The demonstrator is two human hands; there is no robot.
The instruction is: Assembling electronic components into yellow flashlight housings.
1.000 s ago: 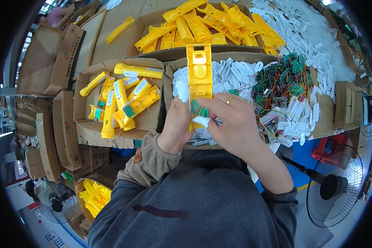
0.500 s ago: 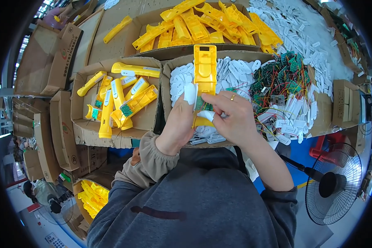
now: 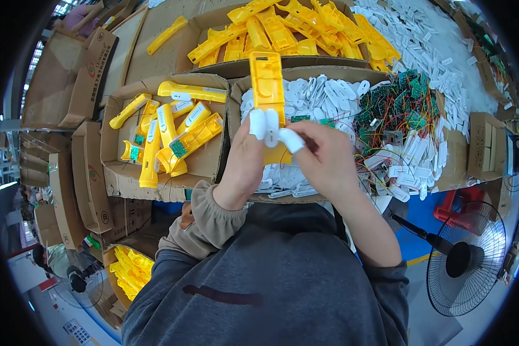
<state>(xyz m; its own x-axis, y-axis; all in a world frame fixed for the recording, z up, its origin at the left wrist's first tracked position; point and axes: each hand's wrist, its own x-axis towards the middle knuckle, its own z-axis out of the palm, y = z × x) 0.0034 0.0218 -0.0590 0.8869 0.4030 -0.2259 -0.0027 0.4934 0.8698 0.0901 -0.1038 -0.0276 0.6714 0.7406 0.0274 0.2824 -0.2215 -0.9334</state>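
1. Brown corrugated cardboard bin (image 3: 328, 71) holds flat white plastic pieces (image 3: 334, 95).
2. Left hand (image 3: 239, 164) grips long glossy yellow plastic half-shell (image 3: 266, 86) above bin; interior hollow, ribbed.
3. Right hand (image 3: 328, 158), thumb white-wrapped, at small smooth white oval plastic plate (image 3: 271, 130); fingertips hidden, can't tell if pinching.
4. Risk: plate could slip off if thumbs push unevenly.
5. Half-shell could twist if left grip loosens.

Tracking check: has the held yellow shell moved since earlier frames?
Yes: the yellow shell moved left and slightly up the picture, against the cardboard box holding white parts.
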